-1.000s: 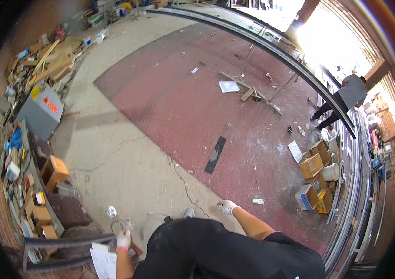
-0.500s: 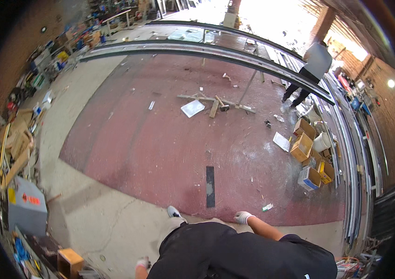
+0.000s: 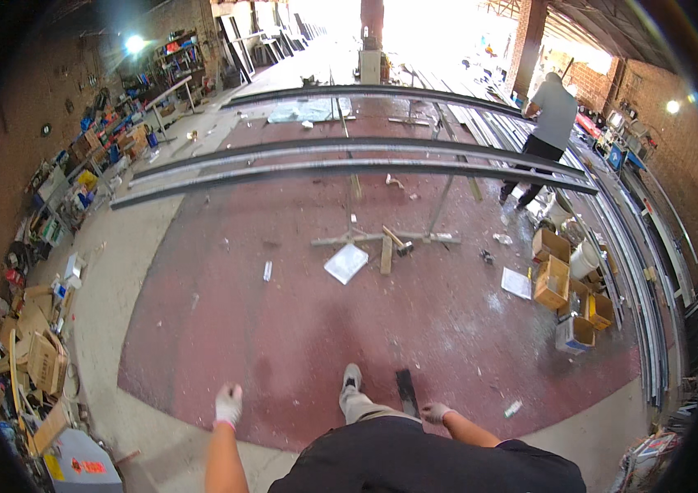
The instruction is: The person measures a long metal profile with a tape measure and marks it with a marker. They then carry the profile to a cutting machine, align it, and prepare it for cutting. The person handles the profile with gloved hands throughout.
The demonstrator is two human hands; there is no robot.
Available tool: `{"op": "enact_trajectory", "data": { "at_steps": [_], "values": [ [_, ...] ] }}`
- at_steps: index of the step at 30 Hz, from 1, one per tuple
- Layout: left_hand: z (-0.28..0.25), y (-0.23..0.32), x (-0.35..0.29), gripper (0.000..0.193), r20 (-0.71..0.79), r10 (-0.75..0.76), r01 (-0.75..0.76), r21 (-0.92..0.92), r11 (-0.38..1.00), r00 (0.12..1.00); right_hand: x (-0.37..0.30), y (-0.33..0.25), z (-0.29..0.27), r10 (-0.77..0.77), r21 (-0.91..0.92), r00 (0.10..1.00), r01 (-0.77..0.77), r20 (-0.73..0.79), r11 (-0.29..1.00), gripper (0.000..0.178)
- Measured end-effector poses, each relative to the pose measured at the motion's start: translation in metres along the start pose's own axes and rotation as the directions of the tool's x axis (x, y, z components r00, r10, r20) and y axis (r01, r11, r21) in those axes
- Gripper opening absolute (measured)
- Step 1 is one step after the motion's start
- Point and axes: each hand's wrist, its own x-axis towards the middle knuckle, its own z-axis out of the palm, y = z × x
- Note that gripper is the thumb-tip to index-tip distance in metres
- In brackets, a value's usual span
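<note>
My left hand [image 3: 229, 404], in a white glove, is held out over the red floor with its fingers curled in. No object shows in it. My right hand [image 3: 436, 412], gloved as well, hangs low beside my body, its fingers bent and nothing visible in them. Nearest to it in the picture is a flat black strip [image 3: 406, 393] lying on the floor. One shoe [image 3: 351, 378] of mine is on the red floor just left of that strip. Farther ahead, long dark metal profiles [image 3: 349, 168] rest crosswise on stands, apart from both hands.
Beneath the profiles lie a mallet [image 3: 400, 242], a wooden block [image 3: 386, 255] and a white sheet [image 3: 346, 263]. Open cardboard boxes [image 3: 552, 282] and a white bucket [image 3: 585, 259] stand right. A person [image 3: 552, 123] stands beyond the profiles. Cartons and clutter [image 3: 43, 361] line the left.
I have stepped forward onto the red floor, and the view has tilted up. My left hand has swung forward and up from beside my body; the right stays low near my side.
</note>
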Motion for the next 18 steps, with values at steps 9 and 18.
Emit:
{"op": "enact_trajectory", "data": {
  "at_steps": [9,18],
  "values": [
    [0.058,-0.064,-0.012,0.064,0.4,-0.749,0.593,0.458,0.662,0.528,0.197,-0.135,-0.188,-0.035,-0.125,0.999,0.036,0.008,0.992,0.049],
    [0.033,-0.154,0.097,0.068,0.511,-0.695,0.465,0.516,0.719,0.507,0.332,-0.298,-0.354,0.055,0.449,0.806,0.27,-0.589,0.852,0.035]
  ]
}}
